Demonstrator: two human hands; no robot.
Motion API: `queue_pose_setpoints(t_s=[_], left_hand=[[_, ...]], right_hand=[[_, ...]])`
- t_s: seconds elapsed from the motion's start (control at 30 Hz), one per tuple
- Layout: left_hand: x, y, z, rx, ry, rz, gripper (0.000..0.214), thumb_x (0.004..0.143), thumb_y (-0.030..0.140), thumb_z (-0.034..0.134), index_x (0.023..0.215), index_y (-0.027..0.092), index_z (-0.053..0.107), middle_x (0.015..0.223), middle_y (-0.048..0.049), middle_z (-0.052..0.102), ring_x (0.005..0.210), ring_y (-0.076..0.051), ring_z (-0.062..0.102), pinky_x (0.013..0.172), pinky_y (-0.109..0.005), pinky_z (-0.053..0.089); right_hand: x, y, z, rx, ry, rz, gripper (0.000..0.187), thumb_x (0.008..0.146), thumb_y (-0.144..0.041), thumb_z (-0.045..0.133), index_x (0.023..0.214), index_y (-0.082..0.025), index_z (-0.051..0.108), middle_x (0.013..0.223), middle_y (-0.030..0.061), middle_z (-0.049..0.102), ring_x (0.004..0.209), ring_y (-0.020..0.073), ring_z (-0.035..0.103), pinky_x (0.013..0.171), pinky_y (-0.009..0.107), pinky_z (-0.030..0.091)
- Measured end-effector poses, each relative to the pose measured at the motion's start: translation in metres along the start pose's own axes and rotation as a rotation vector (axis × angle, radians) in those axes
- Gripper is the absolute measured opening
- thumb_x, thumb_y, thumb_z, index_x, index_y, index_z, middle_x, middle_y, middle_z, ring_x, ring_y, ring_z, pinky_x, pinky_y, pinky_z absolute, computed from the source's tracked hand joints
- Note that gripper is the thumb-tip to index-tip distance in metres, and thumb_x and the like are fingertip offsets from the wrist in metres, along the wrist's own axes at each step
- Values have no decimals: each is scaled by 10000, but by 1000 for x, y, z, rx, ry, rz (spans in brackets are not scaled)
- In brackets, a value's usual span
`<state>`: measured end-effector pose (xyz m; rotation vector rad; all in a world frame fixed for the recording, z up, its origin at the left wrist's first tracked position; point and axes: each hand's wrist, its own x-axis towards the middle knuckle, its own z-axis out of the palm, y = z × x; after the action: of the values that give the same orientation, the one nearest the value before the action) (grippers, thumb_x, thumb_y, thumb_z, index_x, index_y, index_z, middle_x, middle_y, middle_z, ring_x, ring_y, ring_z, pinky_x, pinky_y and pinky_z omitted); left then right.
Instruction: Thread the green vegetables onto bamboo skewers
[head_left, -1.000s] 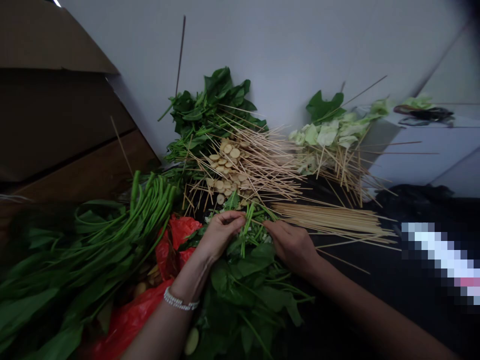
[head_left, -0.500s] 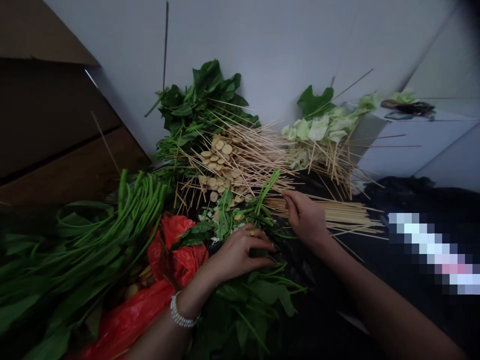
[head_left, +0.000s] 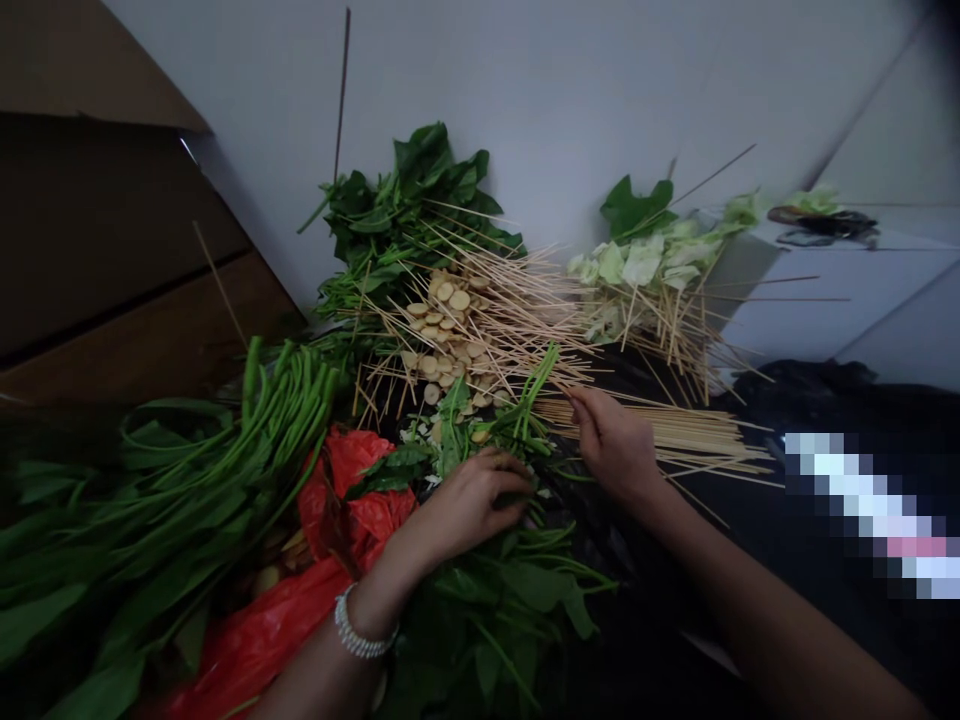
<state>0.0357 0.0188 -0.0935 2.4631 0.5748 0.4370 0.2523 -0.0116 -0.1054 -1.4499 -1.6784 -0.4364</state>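
Note:
My left hand (head_left: 469, 500), with a beaded bracelet on the wrist, is curled down on a bunch of leafy greens (head_left: 495, 590) in front of me, gripping its stems. My right hand (head_left: 615, 440) reaches to the near end of a neat bundle of bamboo skewers (head_left: 675, 430), fingers pinched on a skewer. Green stems (head_left: 529, 390) stick up between the two hands.
Long-stemmed greens (head_left: 187, 470) lie at the left over a red plastic bag (head_left: 352, 500). Behind are skewered round slices (head_left: 450, 330), dark leaves (head_left: 412, 200) and pale cabbage skewers (head_left: 645, 270) against a white wall. Brown cardboard (head_left: 112, 250) stands at the left.
My right hand left the greens and moved right to the skewer bundle. My left hand dropped lower onto the leafy bunch, and the stems now stick up beyond it.

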Motion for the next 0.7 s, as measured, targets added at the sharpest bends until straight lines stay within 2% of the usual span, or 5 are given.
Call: queue_pose_setpoints(t_s=[0.1, 0.23, 0.4, 0.53, 0.7], left_hand=[[3, -5, -4, -187, 184, -66, 184, 847, 184, 587, 945, 209, 741, 1026, -62, 712, 992, -205, 632, 909, -319, 460], [5, -17, -10, -458, 552, -329, 102, 764, 242, 672, 820, 187, 736, 799, -28, 730, 761, -177, 654, 738, -268, 493], [4, -33, -17, -898, 969, -559, 306, 627, 352, 799, 852, 160, 720, 714, 1, 708, 605, -120, 605, 603, -223, 472], [4, -38, -21, -1134, 1098, -572, 400, 548, 347, 862, 871, 159, 719, 726, 4, 724, 611, -112, 630, 645, -239, 503], [5, -34, -18, -1135, 1067, -504, 354, 561, 316, 867, 860, 166, 751, 779, -7, 746, 651, -105, 651, 670, -220, 508]], right_hand=[[0, 1, -1, 6, 7, 18, 243, 973, -229, 415, 1052, -162, 635, 854, 59, 727, 765, 156, 687, 649, 243, 479], [0, 2, -2, 2, 17, 75, 270, 971, -255, 399, 1076, -174, 634, 847, 62, 727, 767, 169, 690, 658, 258, 499], [-2, -4, -2, 49, -18, 18, 262, 972, -248, 399, 1062, -168, 631, 852, 63, 728, 747, 165, 689, 650, 257, 498], [-8, -13, 1, 83, -51, -143, 226, 956, -178, 424, 1056, -163, 626, 896, 67, 736, 773, 155, 692, 682, 244, 505], [-16, -24, 6, 93, -154, -269, 224, 938, -129, 456, 1053, -151, 646, 885, 74, 733, 786, 154, 690, 727, 239, 510]])
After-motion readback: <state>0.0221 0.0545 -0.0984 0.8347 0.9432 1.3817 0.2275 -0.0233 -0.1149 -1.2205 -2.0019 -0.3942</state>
